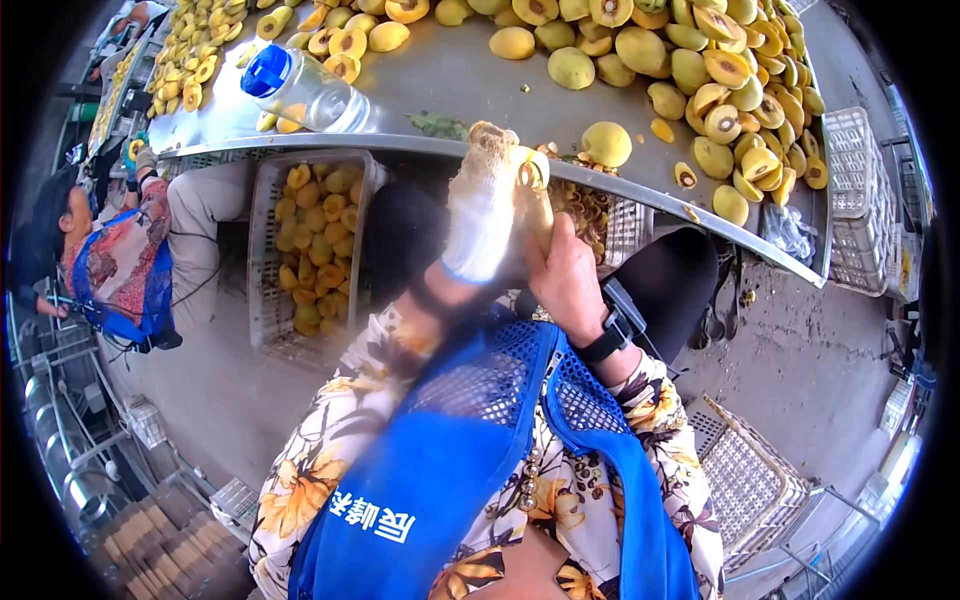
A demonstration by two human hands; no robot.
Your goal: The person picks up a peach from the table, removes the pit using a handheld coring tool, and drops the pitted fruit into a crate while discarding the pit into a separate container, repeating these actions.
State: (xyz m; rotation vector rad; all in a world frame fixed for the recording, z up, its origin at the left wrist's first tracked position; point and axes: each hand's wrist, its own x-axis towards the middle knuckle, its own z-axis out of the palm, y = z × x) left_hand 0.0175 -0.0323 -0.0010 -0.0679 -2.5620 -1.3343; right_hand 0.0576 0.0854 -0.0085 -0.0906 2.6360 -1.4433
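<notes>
Centre frame, just under the metal table's (450, 75) edge, the gloved left hand (480, 215) is clamped around a yellow fruit (532, 172); the right hand (565, 275) closes on its lower side; a crate of fruit (268, 200) sits left of them.

A yellow fruit (530, 172) is held in a white-gloved left hand (480, 215), and a bare right hand (565, 275) with a black wrist strap (610, 335) is curled against it. Beyond them, a metal table (450, 78) is covered with whole and halved fruits (720, 90). A clear bottle (300, 90) with a blue cap is laid on its side. A crate (258, 250) of yellow fruit is seen under the table edge. Another person (120, 260) is seated at the left.
</notes>
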